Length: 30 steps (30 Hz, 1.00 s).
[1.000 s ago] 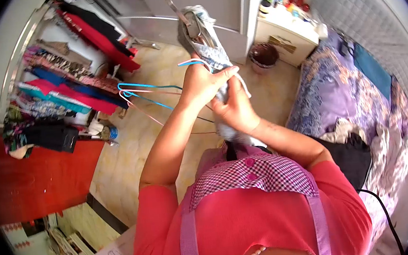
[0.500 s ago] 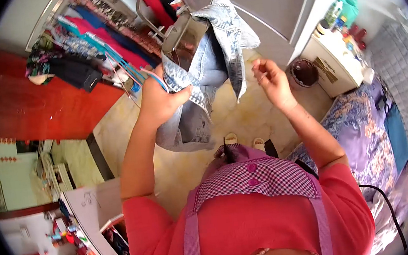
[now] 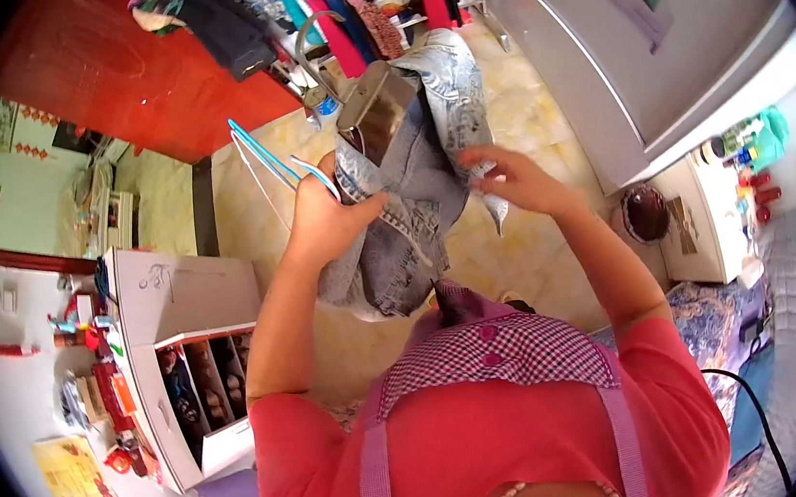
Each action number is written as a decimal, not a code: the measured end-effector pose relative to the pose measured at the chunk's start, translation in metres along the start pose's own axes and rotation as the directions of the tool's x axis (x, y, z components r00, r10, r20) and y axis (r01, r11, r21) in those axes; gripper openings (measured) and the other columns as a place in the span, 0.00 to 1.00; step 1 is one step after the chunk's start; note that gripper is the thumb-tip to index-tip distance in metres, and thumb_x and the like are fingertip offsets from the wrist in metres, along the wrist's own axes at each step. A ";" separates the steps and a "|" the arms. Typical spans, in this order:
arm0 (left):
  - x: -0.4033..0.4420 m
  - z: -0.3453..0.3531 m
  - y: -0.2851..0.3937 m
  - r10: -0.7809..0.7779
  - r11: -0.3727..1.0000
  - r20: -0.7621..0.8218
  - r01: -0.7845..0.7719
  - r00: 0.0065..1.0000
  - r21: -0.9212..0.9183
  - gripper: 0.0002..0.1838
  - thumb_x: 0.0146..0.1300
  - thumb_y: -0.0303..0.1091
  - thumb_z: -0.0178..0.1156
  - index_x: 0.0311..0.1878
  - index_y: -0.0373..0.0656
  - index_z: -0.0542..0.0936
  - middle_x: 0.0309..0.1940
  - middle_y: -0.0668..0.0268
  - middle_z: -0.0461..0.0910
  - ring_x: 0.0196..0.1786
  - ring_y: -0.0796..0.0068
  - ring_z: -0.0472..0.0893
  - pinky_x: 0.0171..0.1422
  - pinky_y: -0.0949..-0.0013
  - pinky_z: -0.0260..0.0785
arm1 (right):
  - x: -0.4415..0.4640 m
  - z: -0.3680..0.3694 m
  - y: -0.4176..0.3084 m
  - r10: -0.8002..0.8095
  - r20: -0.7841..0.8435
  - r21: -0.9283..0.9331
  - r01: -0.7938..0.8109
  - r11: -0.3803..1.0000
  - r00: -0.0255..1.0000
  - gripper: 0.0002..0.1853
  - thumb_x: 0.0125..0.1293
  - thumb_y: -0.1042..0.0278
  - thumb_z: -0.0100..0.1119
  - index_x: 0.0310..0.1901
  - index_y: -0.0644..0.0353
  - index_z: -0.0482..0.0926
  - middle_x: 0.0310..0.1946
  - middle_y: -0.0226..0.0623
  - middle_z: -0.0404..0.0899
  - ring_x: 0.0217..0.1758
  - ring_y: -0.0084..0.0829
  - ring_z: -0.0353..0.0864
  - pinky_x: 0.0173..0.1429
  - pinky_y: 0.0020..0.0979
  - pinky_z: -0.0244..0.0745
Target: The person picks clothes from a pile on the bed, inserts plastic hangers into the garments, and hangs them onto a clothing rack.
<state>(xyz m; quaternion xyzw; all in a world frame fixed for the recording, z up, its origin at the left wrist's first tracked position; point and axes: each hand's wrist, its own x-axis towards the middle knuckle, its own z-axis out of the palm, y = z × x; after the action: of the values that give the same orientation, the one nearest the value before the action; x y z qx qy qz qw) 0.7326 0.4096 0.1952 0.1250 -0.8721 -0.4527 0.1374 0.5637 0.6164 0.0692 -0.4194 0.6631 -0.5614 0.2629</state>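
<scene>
A light blue denim garment [image 3: 453, 78] hangs in front of me on a broad hanger [image 3: 379, 110] with a curved metal hook. My left hand [image 3: 322, 218] is closed round the garment's edge and also holds thin blue and pink hangers [image 3: 262, 154], which stick out to the left. At the garment's right side is my right hand [image 3: 512, 178], its fingers bent and apart, touching or very near the denim. Whether it grips any cloth cannot be made out.
Clothes [image 3: 334, 13] hang on a rack at the top, beside a red door [image 3: 137, 72]. A white cabinet [image 3: 189, 290] with an open compartment stands left. On the right are a wardrobe [image 3: 592, 63], a waste basket [image 3: 645, 215], a nightstand [image 3: 700, 217] and a bed [image 3: 705, 304].
The view has turned left. The denim garment, earlier bunched between both hands, has opened out. My right hand moved away from it, then came back to its right side.
</scene>
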 end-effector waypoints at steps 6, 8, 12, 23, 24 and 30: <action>0.026 -0.046 -0.059 -0.104 0.990 -0.269 0.072 0.957 -0.124 0.17 0.40 0.25 0.66 0.37 0.37 0.73 0.28 0.67 0.76 0.30 0.77 0.75 0.37 0.70 0.69 | 0.039 0.066 -0.027 0.069 0.154 0.150 -0.092 0.984 0.986 0.15 0.61 0.68 0.55 0.50 0.61 0.72 0.43 0.32 0.76 0.46 0.22 0.73 0.49 0.24 0.69; 0.043 -0.057 -0.088 -0.090 0.990 -0.332 0.049 0.939 -0.132 0.16 0.41 0.24 0.66 0.35 0.36 0.74 0.29 0.67 0.77 0.31 0.77 0.75 0.38 0.70 0.69 | 0.049 0.096 -0.031 -0.013 0.313 0.269 -0.075 0.960 0.950 0.19 0.61 0.64 0.56 0.53 0.60 0.69 0.44 0.35 0.75 0.47 0.27 0.73 0.50 0.26 0.68; 0.073 -0.076 -0.109 -0.074 0.983 -0.458 -0.012 0.886 -0.182 0.14 0.43 0.21 0.65 0.36 0.36 0.74 0.30 0.67 0.78 0.31 0.78 0.76 0.37 0.72 0.69 | 0.090 0.157 -0.058 -0.152 0.350 0.027 0.152 0.988 0.924 0.29 0.58 0.58 0.60 0.55 0.65 0.63 0.43 0.46 0.73 0.48 0.38 0.73 0.52 0.31 0.68; 0.112 -0.133 -0.148 0.035 0.891 -0.620 -0.306 0.784 -0.335 0.23 0.48 0.32 0.69 0.42 0.33 0.68 0.30 0.61 0.77 0.32 0.73 0.76 0.39 0.68 0.70 | 0.199 0.236 -0.076 0.065 0.000 0.152 -0.064 0.986 0.998 0.33 0.47 0.62 0.66 0.50 0.67 0.61 0.41 0.52 0.71 0.46 0.39 0.73 0.47 0.37 0.69; 0.117 -0.137 -0.147 0.033 0.858 -0.611 -0.335 0.791 -0.389 0.24 0.47 0.35 0.70 0.41 0.34 0.68 0.30 0.61 0.76 0.32 0.73 0.75 0.39 0.68 0.69 | 0.207 0.237 -0.077 0.068 -0.038 0.144 -0.062 0.988 0.997 0.33 0.46 0.62 0.66 0.50 0.67 0.61 0.41 0.52 0.71 0.45 0.39 0.73 0.47 0.36 0.69; 0.151 -0.148 -0.189 -0.032 0.848 -0.598 -0.295 0.801 -0.440 0.20 0.52 0.35 0.66 0.40 0.34 0.68 0.30 0.63 0.75 0.33 0.76 0.72 0.39 0.71 0.67 | 0.258 0.227 -0.086 0.099 -0.093 -0.042 -0.104 0.994 0.991 0.34 0.44 0.65 0.65 0.52 0.66 0.60 0.42 0.53 0.72 0.44 0.41 0.74 0.48 0.36 0.68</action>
<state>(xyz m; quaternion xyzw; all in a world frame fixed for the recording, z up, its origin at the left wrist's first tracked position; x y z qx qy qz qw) 0.6622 0.1411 0.1404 0.1535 -0.6406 -0.5960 0.4592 0.6410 0.2759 0.1313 -0.3652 0.7079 -0.5502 0.2507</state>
